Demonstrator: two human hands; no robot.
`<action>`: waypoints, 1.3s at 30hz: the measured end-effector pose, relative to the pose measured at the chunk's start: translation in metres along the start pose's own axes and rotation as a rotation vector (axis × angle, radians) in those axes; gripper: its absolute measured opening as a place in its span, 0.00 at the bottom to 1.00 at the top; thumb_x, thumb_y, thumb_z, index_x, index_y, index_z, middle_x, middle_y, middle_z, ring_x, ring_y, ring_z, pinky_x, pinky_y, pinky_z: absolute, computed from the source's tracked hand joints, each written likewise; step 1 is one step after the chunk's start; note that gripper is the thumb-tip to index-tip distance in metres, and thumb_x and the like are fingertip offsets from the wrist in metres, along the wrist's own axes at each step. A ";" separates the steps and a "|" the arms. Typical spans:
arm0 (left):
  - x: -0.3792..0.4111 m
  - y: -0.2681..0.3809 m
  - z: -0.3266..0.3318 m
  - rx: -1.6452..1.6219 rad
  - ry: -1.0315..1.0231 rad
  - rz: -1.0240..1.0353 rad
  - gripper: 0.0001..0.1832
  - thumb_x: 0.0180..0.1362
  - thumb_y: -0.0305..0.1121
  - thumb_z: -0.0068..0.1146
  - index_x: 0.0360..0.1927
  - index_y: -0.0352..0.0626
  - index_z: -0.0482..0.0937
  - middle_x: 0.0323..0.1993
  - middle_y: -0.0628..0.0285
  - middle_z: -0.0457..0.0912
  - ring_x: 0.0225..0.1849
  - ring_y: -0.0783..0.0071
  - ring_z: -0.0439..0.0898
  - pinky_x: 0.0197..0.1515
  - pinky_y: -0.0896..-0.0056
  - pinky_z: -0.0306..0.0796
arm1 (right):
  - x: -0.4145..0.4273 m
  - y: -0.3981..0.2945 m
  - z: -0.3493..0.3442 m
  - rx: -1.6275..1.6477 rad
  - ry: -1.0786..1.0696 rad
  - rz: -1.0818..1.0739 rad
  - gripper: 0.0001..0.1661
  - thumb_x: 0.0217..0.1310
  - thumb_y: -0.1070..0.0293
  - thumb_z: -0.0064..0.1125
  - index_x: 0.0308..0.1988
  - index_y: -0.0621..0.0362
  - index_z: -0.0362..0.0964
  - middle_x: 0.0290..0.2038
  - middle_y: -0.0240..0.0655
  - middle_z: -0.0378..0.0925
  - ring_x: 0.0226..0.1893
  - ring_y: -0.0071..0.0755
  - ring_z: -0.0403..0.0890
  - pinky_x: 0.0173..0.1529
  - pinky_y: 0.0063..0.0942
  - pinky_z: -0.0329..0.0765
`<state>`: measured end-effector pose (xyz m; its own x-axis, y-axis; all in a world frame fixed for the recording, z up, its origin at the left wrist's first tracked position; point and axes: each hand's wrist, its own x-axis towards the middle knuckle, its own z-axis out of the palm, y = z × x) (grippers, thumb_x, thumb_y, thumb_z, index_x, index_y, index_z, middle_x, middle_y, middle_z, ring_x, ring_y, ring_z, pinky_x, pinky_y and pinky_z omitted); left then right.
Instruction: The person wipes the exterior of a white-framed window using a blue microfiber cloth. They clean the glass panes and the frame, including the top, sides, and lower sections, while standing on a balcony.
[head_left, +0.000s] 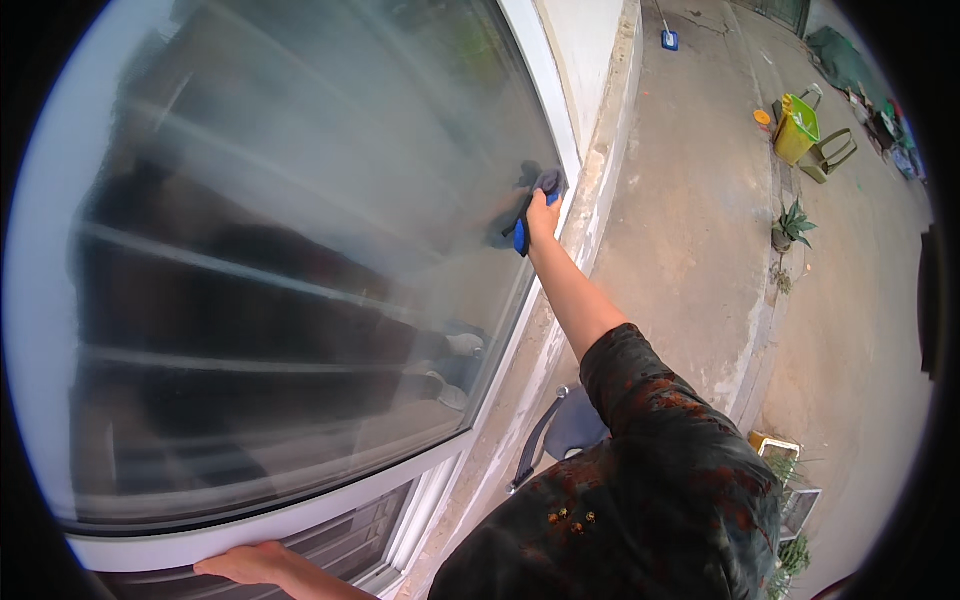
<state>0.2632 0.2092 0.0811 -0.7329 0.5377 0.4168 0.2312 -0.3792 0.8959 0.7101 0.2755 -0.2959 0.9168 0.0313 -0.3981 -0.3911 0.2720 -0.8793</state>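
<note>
A large glass window pane fills the left side of the view, set in a white window frame. Against the glass near its right edge, my right hand presses a blue and dark grey cleaning cloth or pad. Its reflection shows in the pane. My left hand holds the edge of the frame at the lower left; some of its fingers are hidden. Beside that hand, a window section with dark horizontal bars shows beyond the frame.
A worn sill ledge runs along the window. Below are a dark seat, a potted agave-like plant, a yellow-green bucket and planter boxes on the concrete ground. A blue-and-white flat-headed tool lies far off.
</note>
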 end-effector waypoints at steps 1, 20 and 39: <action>0.001 0.004 0.001 -0.028 0.003 -0.010 0.35 0.68 0.55 0.30 0.64 0.32 0.60 0.63 0.49 0.65 0.57 0.57 0.70 0.62 0.61 0.67 | -0.003 0.003 0.003 -0.022 0.052 0.026 0.38 0.57 0.54 0.50 0.63 0.60 0.57 0.62 0.53 0.62 0.62 0.55 0.63 0.66 0.39 0.59; 0.039 -0.044 -0.014 -0.256 -0.378 0.265 0.27 0.71 0.49 0.29 0.58 0.36 0.64 0.49 0.57 0.71 0.50 0.68 0.70 0.55 0.68 0.64 | -0.309 -0.426 0.105 0.706 -0.497 -1.399 0.22 0.54 0.77 0.57 0.51 0.55 0.69 0.53 0.43 0.68 0.52 0.49 0.68 0.59 0.36 0.64; 0.024 -0.026 -0.011 -0.258 -0.345 0.408 0.24 0.70 0.45 0.28 0.47 0.32 0.68 0.37 0.52 0.75 0.39 0.63 0.74 0.44 0.64 0.67 | -0.473 -0.460 0.104 0.505 -0.485 -1.789 0.15 0.46 0.68 0.60 0.39 0.51 0.74 0.37 0.38 0.70 0.39 0.45 0.69 0.45 0.40 0.65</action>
<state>0.2321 0.2234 0.0663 -0.3571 0.5071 0.7844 0.2561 -0.7545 0.6043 0.4647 0.2352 0.3239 0.1403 -0.3584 0.9230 0.8664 0.4956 0.0607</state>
